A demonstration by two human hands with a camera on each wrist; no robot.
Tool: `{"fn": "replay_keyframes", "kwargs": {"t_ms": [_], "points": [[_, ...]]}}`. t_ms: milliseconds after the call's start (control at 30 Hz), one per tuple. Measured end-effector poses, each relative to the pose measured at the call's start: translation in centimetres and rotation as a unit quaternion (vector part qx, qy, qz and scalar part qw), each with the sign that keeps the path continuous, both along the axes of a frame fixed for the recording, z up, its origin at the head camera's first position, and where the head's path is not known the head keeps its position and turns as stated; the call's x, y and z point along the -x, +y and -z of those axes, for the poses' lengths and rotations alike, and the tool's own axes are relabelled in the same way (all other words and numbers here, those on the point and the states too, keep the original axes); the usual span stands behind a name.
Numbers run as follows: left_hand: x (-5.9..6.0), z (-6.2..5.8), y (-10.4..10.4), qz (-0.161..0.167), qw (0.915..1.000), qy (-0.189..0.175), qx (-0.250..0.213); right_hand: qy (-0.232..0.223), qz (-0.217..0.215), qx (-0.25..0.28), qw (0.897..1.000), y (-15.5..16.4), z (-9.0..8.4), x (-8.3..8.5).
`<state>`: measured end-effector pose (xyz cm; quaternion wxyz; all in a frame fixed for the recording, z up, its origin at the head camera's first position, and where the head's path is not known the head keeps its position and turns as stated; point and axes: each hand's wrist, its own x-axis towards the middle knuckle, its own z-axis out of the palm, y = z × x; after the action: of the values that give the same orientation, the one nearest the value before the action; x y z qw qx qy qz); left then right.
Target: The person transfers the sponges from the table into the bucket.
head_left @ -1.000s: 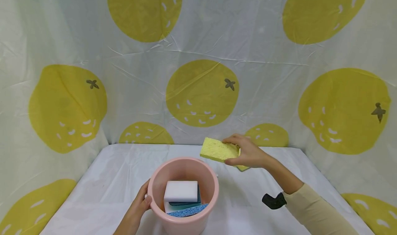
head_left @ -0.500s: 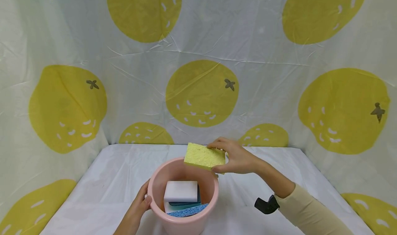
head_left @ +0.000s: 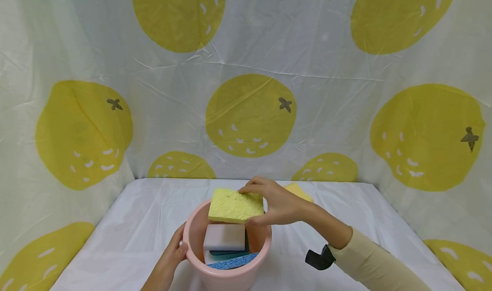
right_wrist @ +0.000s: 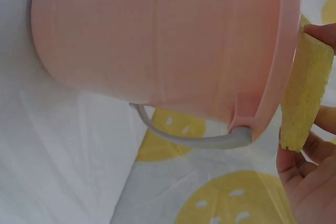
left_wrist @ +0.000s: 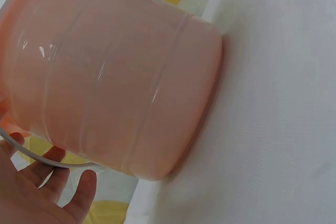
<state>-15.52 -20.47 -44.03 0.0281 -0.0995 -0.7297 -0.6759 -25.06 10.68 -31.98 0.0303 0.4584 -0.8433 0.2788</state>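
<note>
A pink bucket (head_left: pixel 192 240) stands on the white-covered table (head_left: pixel 127 231) near the front edge. Inside it lie a white sponge (head_left: pixel 224 236), a teal sponge and a blue sponge (head_left: pixel 234 262). My left hand (head_left: pixel 169 257) grips the bucket's left rim, thumb over the edge; the left wrist view shows the bucket wall (left_wrist: pixel 115 87) and this hand (left_wrist: pixel 37 192). My right hand (head_left: pixel 274 201) pinches a yellow sponge (head_left: pixel 235 205) and holds it flat just above the bucket's mouth. The right wrist view shows that sponge (right_wrist: pixel 304 93) edge-on beside the bucket rim (right_wrist: pixel 281 51).
Another yellow sponge (head_left: pixel 299 192) lies on the table behind my right hand. A curtain with large yellow fruit prints (head_left: pixel 250 116) walls in the table at the back and both sides. A grey wire handle (right_wrist: pixel 184 135) hangs down the bucket's side.
My right hand has carried the yellow sponge leftward and down, from beside the bucket to right over its mouth. The left hand and bucket have stayed put.
</note>
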Motion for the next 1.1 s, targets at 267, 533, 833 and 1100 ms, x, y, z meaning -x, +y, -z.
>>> {"fn": "replay_keyframes", "kwargs": {"t_ms": [267, 533, 833, 1100], "points": [[-0.4, -0.8, 0.4, 0.008, 0.9996, -0.025, 0.009, -0.014, -0.020, -0.013, 1.000, -1.2, 0.1, -0.5], [-0.3, -0.5, 0.2, 0.001, 0.9994, -0.029, 0.021, -0.013, -0.030, -0.031, 0.999, -1.7, 0.4, -0.6], [0.2, 0.8, -0.2, -0.001, 0.9985, 0.054, -0.011, 0.007, -0.020, -0.047, 0.999, -1.6, 0.4, -0.8], [0.2, 1.0, -0.3, 0.001, 0.9980, 0.062, -0.014, 0.000, -0.008, -0.034, 0.999, -0.9, 0.6, -0.7]]}}
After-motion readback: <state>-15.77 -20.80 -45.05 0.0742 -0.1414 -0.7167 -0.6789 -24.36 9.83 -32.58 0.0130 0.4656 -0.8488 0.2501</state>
